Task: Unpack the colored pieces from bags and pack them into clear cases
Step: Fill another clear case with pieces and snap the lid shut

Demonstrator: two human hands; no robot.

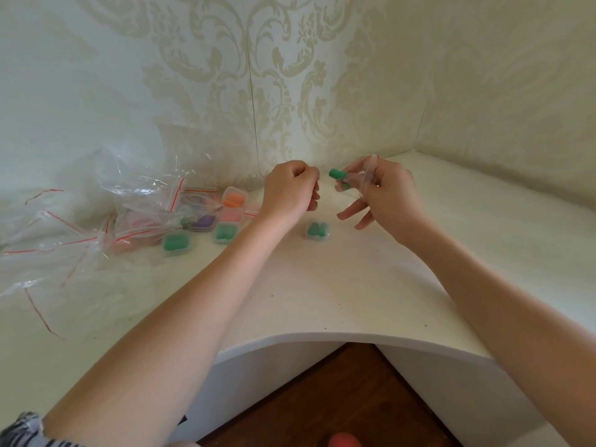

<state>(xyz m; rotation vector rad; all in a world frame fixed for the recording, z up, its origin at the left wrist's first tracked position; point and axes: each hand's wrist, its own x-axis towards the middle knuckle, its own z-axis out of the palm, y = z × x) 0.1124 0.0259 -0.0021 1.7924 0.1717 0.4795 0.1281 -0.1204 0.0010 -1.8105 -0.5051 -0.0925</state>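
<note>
Right hand [383, 191] pinches small bag [361, 179], green piece [337, 173] protruding.

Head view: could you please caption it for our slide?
Right hand holds a small bag with a green piece poking out.

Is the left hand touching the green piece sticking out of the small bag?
Apart. The head view shows a strip of wall and table between the left hand and the green piece, which pokes from the bag the right hand holds.
</note>
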